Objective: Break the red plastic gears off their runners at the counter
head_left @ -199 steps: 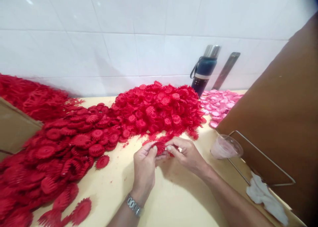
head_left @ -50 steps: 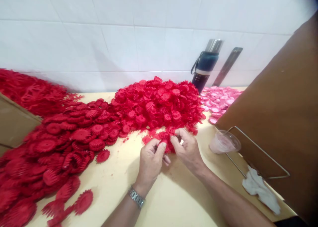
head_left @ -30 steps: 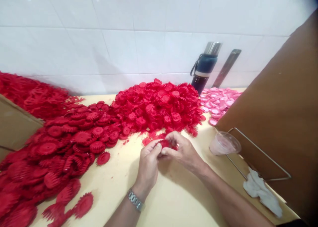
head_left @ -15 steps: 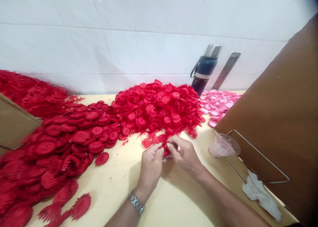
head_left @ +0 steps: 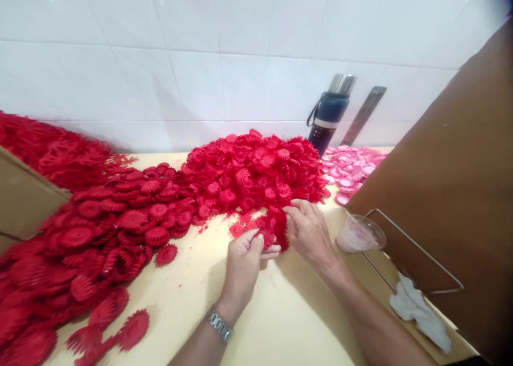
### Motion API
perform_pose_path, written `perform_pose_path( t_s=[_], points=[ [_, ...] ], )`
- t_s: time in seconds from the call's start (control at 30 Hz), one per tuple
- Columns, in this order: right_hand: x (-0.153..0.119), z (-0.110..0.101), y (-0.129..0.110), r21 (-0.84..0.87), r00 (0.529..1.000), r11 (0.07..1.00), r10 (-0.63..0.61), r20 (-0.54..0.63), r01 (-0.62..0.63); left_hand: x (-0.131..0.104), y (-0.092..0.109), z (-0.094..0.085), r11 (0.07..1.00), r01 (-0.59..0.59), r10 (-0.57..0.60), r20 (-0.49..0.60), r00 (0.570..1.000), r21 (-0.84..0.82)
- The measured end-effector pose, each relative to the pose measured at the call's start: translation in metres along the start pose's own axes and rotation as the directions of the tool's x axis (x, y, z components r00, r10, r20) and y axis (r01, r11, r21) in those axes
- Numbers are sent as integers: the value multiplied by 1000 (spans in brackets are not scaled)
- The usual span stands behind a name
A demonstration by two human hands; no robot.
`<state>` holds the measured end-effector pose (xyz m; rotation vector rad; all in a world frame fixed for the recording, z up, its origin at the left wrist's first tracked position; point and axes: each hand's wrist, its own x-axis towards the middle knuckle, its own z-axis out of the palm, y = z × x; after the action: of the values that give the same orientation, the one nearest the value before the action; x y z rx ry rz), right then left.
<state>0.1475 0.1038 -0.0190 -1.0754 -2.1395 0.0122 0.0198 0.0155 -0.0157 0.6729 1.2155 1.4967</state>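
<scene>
A: Left hand (head_left: 242,264), quick. What's in the grip?
B: One thin, bright red disc with a fringed edge (head_left: 267,240), probably paper or felt. Thumb on the near edge, fingers partly spread beneath. Lightly pinched, not clenched.
A: Where's the disc exactly?
B: Above the pale yellow table (head_left: 184,312), near the middle, just in front of the small loose cluster of red fringed pieces (head_left: 281,227).
A: Right hand (head_left: 312,238)?
B: Beside that cluster, fingers bent, thumb and fingertips at its right side. Can't tell whether its grip has a piece or is just touching.
A: Handling?
B: My read: very light, soft, bends easily, not slippery. The fringe looks like the weak part; it could fold, snag on a neighbour or tear if pulled.
A: Best hold?
B: The plain round centre, flat between thumb and forefinger, low pressure. If the edge has to be used, take several teeth together, never one tip.
A: Surroundings, fast.
B: Big red heap of fringed pieces (head_left: 256,168) behind the cluster, stacks of darker red toothed discs (head_left: 76,238) on the left. Right side: pink-and-white pieces (head_left: 356,165) near the dark blue bottle with a steel cap (head_left: 328,115), then a clear plastic cup (head_left: 358,233) and a crumpled white cloth (head_left: 420,312) nearer the person.
A: Cup contents?
B: Something pale pinkish, too blurred to name.
</scene>
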Motion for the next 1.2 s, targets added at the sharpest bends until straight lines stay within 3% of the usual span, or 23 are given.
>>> perform_pose_path(
  t_s=[0.07, 0.2, 0.27, 0.4, 0.53, 0.67, 0.8, 0.9, 1.0, 1.1, 1.2],
  points=[
    [1, -3, -6, 156, 1000, 988, -4, 26, 0, 0, 2, 0, 999, 32, -31, 17, 999, -44],
    [-1, -3, -20, 540, 966, 837, -54, 253, -95, 0, 3, 0, 988, 50, -31, 137, 990, -145],
    [-1, -2, -23, 605, 949, 782, -59, 310, -149, 0, 1, -1, 984, 74, -46, 172, 984, -160],
    [-1, -2, -23, 659, 947, 732, -58, 315, -174, 0, -3, -1, 991, 40, -18, 166, 986, -129],
    [-4, 0, -25, 607, 966, 788, -63, 252, -107, 1, -7, -2, 1000, -26, 28, 96, 995, -13],
    [-11, 7, -30, 383, 993, 924, -52, 107, 7, 2, -9, -2, 991, -68, 63, 45, 997, 117],
    [-11, 10, -25, 183, 996, 980, -82, 19, 78, 0, -6, 0, 987, -65, 61, 32, 998, 145],
    [-7, 9, -13, 55, 998, 996, -62, -28, 64, -1, -1, 0, 989, -59, 58, 12, 998, 132],
    [-3, 6, -3, -13, 1000, 1000, -29, 1, 29, -1, 3, -2, 993, -53, 54, -2, 999, 106],
    [0, 1, -3, -7, 999, 999, -41, 7, 41, 1, 4, -3, 998, -18, 19, -22, 1000, 55],
    [1, -4, -12, 234, 997, 971, -59, 54, 45, 2, 4, -4, 1000, 0, 0, 19, 1000, -20]
  ],
)
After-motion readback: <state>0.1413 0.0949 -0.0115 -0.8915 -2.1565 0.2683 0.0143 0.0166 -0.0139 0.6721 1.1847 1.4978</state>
